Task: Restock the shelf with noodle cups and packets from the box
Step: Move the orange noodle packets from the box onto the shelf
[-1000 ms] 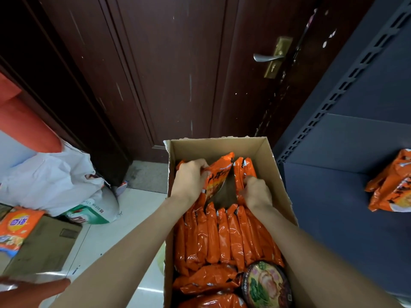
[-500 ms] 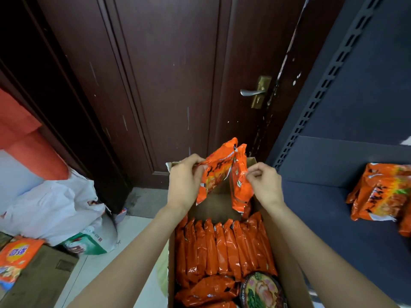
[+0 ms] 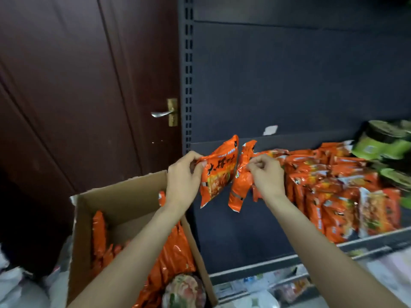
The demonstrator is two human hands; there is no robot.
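Noodle packets, two of them, hang near the middle of the frame, above the bare left end of the dark shelf (image 3: 222, 230). The left packet (image 3: 219, 174) shows its printed front and is pinched at its upper left corner by the curled fingers of the left hand (image 3: 183, 174). The right packet (image 3: 241, 181) turns edge-on and is gripped along its right side by the curled fingers of the right hand (image 3: 265, 174). The two packets hang side by side, almost touching.

At lower left, the open cardboard box (image 3: 124, 196) holds rows of orange packets (image 3: 173, 247) standing on edge, with a noodle cup (image 3: 183, 290) at its near end, partly cut off by the frame.

At right, a pile of orange packets (image 3: 333, 185) lies on the shelf, with green-lidded cups (image 3: 378, 141) blurred at the far right. A dark wooden door (image 3: 77, 96) with a metal handle (image 3: 161, 113) fills the upper left.
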